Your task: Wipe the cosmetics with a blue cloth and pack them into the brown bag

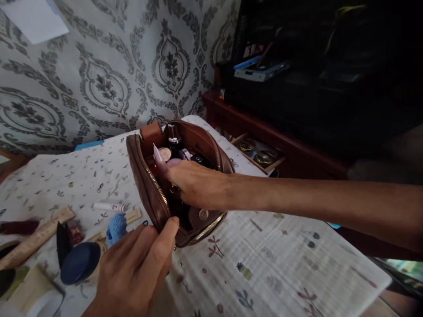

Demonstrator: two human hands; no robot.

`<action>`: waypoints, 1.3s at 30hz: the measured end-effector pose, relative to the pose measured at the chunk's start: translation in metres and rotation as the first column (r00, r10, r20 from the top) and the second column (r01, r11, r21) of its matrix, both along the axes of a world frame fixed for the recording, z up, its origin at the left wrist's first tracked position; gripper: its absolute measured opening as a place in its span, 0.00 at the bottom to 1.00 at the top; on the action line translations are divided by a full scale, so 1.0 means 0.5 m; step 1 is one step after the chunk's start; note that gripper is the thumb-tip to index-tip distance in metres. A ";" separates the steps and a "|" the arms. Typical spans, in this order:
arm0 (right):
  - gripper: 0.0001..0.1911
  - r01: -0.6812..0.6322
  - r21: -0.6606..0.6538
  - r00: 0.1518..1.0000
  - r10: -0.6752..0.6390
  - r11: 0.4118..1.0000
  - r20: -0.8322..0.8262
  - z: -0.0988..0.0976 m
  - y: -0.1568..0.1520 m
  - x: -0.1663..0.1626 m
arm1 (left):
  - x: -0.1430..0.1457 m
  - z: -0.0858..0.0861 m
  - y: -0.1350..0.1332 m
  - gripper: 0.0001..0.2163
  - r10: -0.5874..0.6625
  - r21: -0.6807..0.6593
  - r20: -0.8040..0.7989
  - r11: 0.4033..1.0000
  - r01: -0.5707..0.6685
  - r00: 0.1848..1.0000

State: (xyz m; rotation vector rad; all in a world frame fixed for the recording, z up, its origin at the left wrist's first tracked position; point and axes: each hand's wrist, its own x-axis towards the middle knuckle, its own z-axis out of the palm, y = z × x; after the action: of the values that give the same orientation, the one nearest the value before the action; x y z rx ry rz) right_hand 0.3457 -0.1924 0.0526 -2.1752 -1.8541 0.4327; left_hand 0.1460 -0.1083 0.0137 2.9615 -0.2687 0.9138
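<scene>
A brown zip-up makeup bag (145, 185) stands unzipped on the patterned cloth. My left hand (135, 264) pinches its near left rim beside the zip. From the right, my right hand (198, 182) reaches down into the bag; most of its fingers are hidden inside. Where its thumb side is, a pale lilac pointed shape (160, 158) shows, and I cannot tell whether it is part of the hand or something held. Inside the bag are a dark bottle with a silvery cap (172, 134), a round pale compact (164, 153) and a black item (198, 159).
Left of the bag lie a white pen-like tube (109, 206), a blue fluffy item (116, 229), a dark-blue round lid (80, 263), a long beige tube (39, 235) and a cream tube (36, 293). Behind, an open drawer (279, 164) holds round items. A patterned wall (109, 66) backs the table.
</scene>
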 end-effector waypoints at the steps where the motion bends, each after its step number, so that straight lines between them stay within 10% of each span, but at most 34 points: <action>1: 0.15 -0.008 0.015 1.000 0.008 1.000 0.004 -0.002 -0.001 0.001 | 0.001 0.000 0.000 0.13 0.003 0.003 0.003 1.000 -0.003 1.000; 7: 0.08 0.037 0.231 0.998 -0.023 0.972 -0.065 0.023 -0.046 0.004 | 0.004 0.003 -0.004 0.13 0.018 0.045 0.025 0.999 -0.019 1.000; 16: 0.15 0.111 0.631 0.988 -0.016 0.768 -0.155 0.054 -0.187 -0.051 | 0.004 0.003 -0.005 0.17 0.013 0.037 0.051 0.999 -0.014 0.999; 21: 0.20 -0.085 0.528 0.948 0.231 0.845 -0.217 -0.016 -0.218 -0.130 | -0.052 -0.012 -0.012 0.21 0.092 -0.136 0.105 0.988 -0.077 0.990; 25: 0.20 -0.018 0.337 0.860 0.187 0.941 -0.475 -0.082 -0.194 -0.208 | -0.121 -0.025 -0.040 0.17 0.209 -0.387 0.133 0.911 -0.143 0.969; 27: 0.29 0.048 0.257 0.680 0.157 0.965 -0.717 -0.112 -0.167 -0.251 | -0.148 -0.033 -0.053 0.15 0.251 -0.497 0.139 0.854 -0.152 0.958; 30: 0.35 -0.001 0.197 0.165 0.194 0.980 -0.967 -0.150 -0.118 -0.309 | -0.173 -0.049 -0.060 0.13 0.264 -0.565 0.102 0.809 -0.163 0.959; 32: 0.31 0.040 0.155 0.030 0.154 0.987 -0.988 -0.169 -0.090 -0.337 | -0.183 -0.061 -0.054 0.13 0.228 -0.529 0.065 0.833 -0.161 0.971; 39: 0.22 0.264 0.064 0.227 0.002 0.962 -0.974 -0.193 -0.031 -0.373 | -0.246 -0.092 -0.001 0.21 0.068 -0.434 -0.101 0.895 -0.105 0.993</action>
State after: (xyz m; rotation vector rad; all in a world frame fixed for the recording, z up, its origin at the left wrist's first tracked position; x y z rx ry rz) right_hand 0.1591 -0.2081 -0.0440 -1.2330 -0.8635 1.1576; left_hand 0.0229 -0.1087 -0.0326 2.5955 0.0694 0.7369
